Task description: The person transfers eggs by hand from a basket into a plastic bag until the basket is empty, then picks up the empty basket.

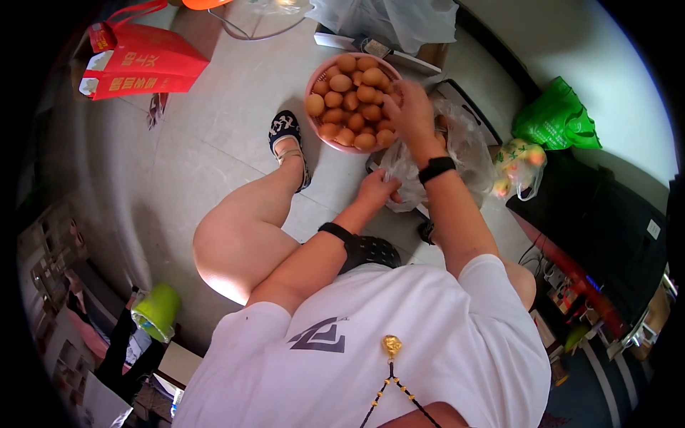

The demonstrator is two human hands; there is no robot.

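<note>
A round pink basket point(311, 130) on the floor is heaped with brown eggs point(350, 100). My right hand point(412, 114) is over the basket's right side, fingers curled down among the eggs; whatever they grip is hidden. Just below the basket, my left hand point(376, 190) is closed on the edge of a clear plastic bag point(405, 182). The bag spreads to the right beneath my right forearm, and some brownish shapes show inside it. What they are is partly hidden by the plastic and my arm.
A cardboard box point(421, 63) with a white plastic bag point(399, 21) stands behind the basket. To the right are a green bag point(558, 118), a bag of fruit point(517, 167) and a large black panel point(592, 221). A red paper bag point(146, 60) stands far left.
</note>
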